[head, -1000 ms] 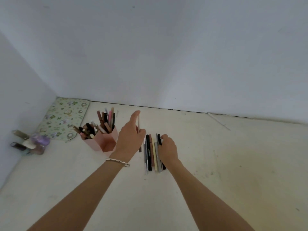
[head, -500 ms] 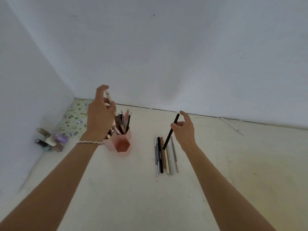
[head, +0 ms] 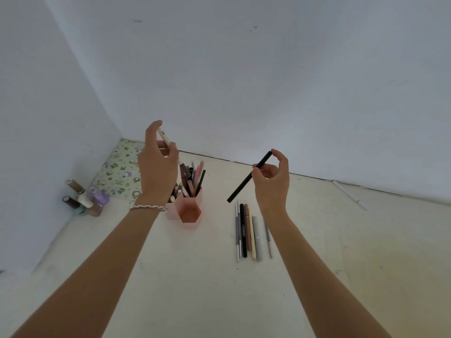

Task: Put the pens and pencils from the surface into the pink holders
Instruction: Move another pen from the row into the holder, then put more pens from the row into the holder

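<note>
Above the pink holders (head: 189,211), the left hand (head: 157,172) pinches a white pen (head: 164,136); right of them, the right hand (head: 272,182) grips a black pen (head: 246,180).

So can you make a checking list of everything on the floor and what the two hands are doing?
Surface: pale floor, scuffed.
Job's things: pink holders part filled; row of pens lying loose.
Clutter: small bottles; patterned mat; thin white stick by wall.
Grippers: left hand pinches white pen above holders; right hand pinches black pen.
Cables: nothing seen.
Surroundings: bare white walls.
</note>
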